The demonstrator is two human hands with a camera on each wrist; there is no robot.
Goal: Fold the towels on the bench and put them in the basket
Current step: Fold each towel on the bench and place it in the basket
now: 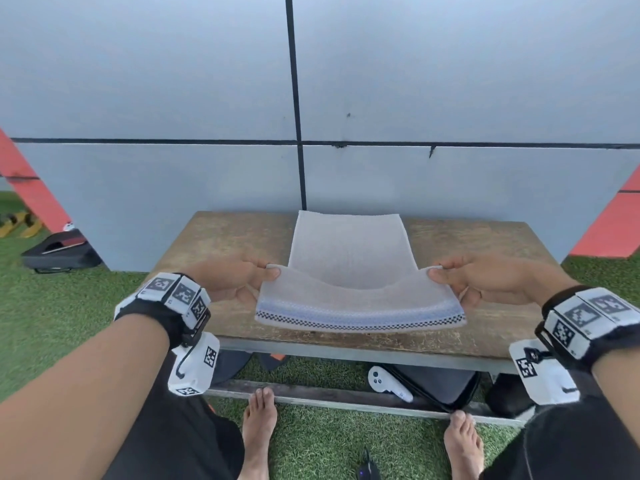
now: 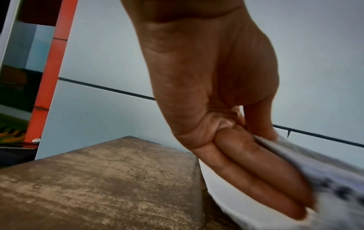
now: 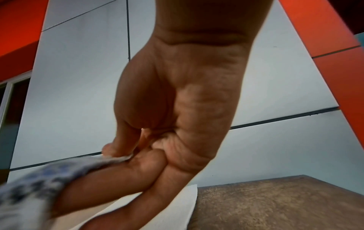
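Note:
A pale grey towel with a blue stripe and a black checked border lies lengthwise on the wooden bench. Its near end is lifted off the bench and sags in the middle. My left hand pinches the near left corner between thumb and fingers. My right hand pinches the near right corner the same way. In the left wrist view the thumb presses the towel onto the fingers. The right wrist view shows the thumb on the towel edge. No basket is in view.
A grey panelled wall stands right behind the bench. Under the bench lie a dark bag and a white controller. My bare feet stand on green artificial turf. Another dark case sits at the far left.

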